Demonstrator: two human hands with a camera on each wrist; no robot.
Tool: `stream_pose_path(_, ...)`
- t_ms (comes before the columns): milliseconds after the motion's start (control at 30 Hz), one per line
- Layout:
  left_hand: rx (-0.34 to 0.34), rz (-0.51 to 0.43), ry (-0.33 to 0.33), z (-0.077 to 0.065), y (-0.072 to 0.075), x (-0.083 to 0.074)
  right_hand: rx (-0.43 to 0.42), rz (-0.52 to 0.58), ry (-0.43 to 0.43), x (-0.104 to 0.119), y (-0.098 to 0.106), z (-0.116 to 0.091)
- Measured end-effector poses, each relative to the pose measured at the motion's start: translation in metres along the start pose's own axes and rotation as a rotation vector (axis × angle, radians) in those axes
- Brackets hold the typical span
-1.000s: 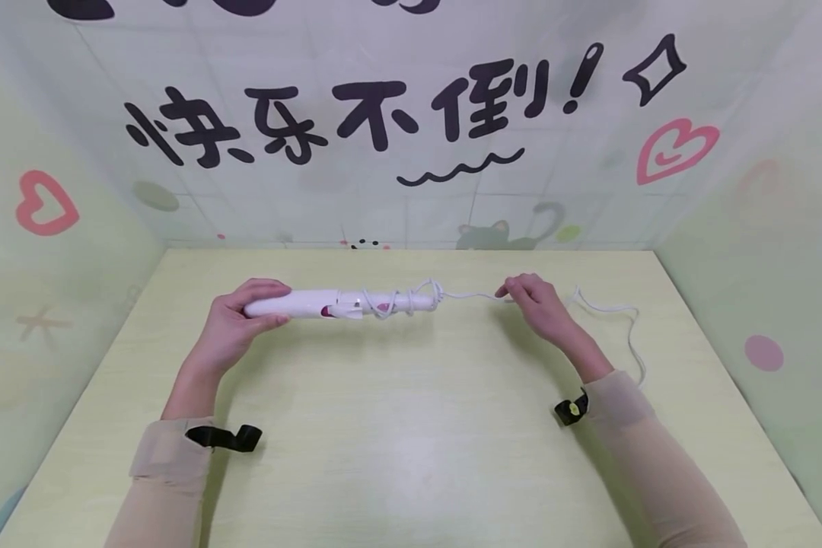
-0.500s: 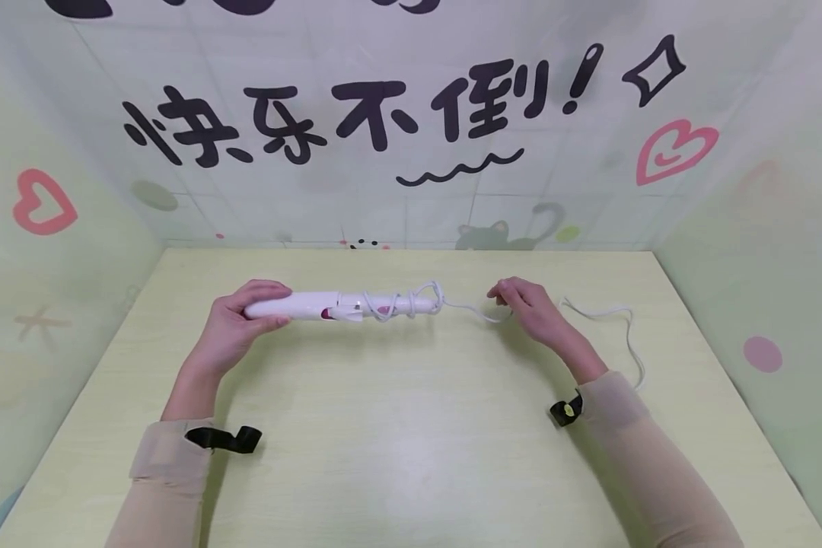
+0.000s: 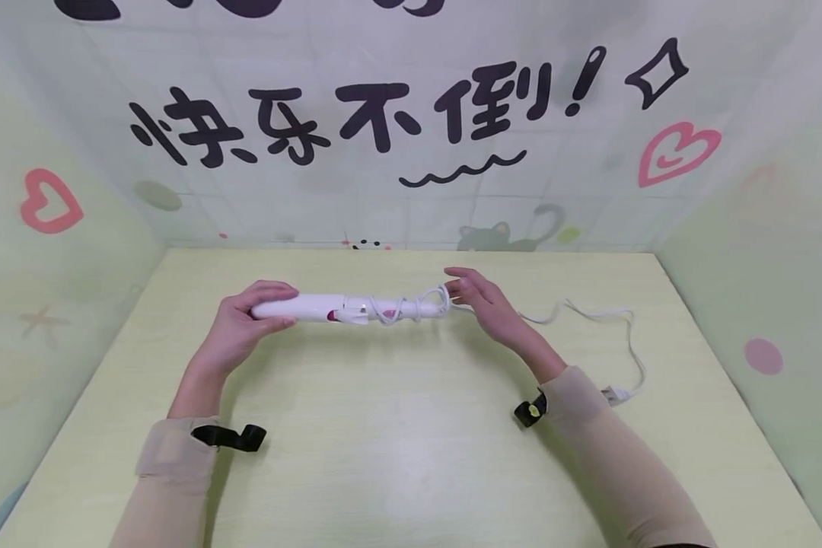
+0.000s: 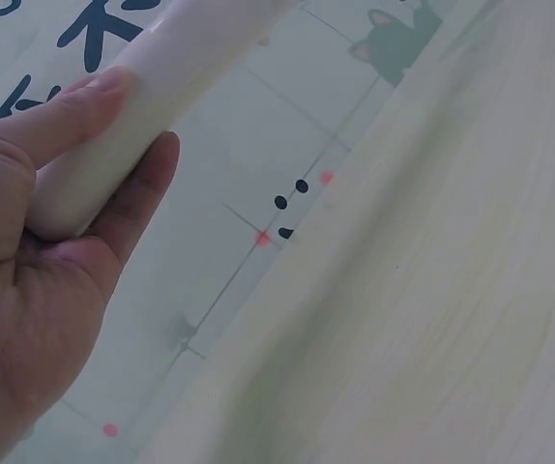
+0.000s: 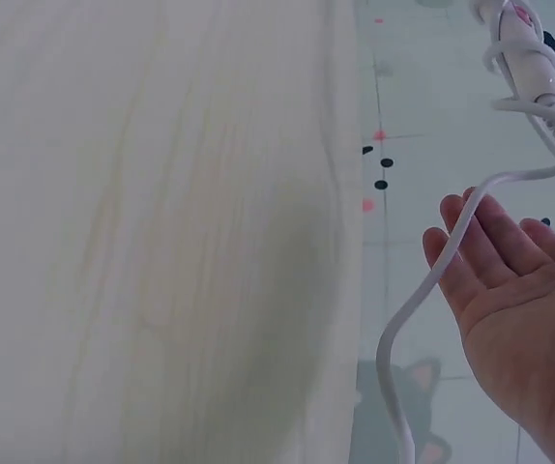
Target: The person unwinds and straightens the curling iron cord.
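Observation:
My left hand [image 3: 236, 323] grips the thick, smooth end of a white hair curling iron [image 3: 301, 307], thumb on one side and fingers on the other. Held level, the iron points right over the table. Pink parts show near its middle, beside a small lever. White cord [image 3: 400, 308] winds loosely round its thinner right half and leaves that end in a loop. By this loop is my right hand [image 3: 489, 308]. In the right wrist view the fingers [image 5: 495, 237] are extended, palm showing, and the cord [image 5: 456, 237] passes across the fingertips without being gripped.
The cord's far part [image 3: 599, 313] lies curved on the right of the pale wooden table [image 3: 397, 426]. Its plug [image 3: 615, 395] lies by my right sleeve. Printed walls [image 3: 356, 205] enclose the table at the back and sides. Each wrist wears a black camera mount [image 3: 229, 437].
My right hand has moved left along the cord to the iron's end, its fingers spreading from a pinch. The plug has come into view. My left hand keeps its hold on the curling iron.

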State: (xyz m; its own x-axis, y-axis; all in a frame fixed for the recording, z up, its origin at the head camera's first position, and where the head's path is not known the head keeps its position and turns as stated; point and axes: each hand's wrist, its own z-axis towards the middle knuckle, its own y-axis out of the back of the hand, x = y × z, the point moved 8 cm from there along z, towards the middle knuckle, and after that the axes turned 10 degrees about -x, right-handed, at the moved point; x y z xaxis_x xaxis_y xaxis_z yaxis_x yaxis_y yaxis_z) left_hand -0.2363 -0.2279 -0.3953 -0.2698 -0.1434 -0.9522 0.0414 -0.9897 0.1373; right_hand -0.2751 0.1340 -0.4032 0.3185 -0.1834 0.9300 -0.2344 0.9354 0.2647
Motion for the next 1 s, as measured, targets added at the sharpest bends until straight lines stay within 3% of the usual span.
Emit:
stream_pose_path(167,0.009,0.025,0.005,0.0,-0.001,0.003,0.01,0.069,-0.022,-0.001,-0.011,0.0)
stream_pose_path(433,0.014,0.048,0.007,-0.002,0.0,0.003,0.02,0.041,-0.046,-0.006,-0.01,-0.004)
stream_pose_path(767,0.029,0.041,0.005,-0.004,0.002,0.002,-0.02,0.063,-0.12,-0.014,0.022,-0.01)
stream_pose_path(1000,0.017,0.029,0.019,-0.004,0.003,0.007,-0.028,0.011,-0.163,-0.016,0.045,-0.016)
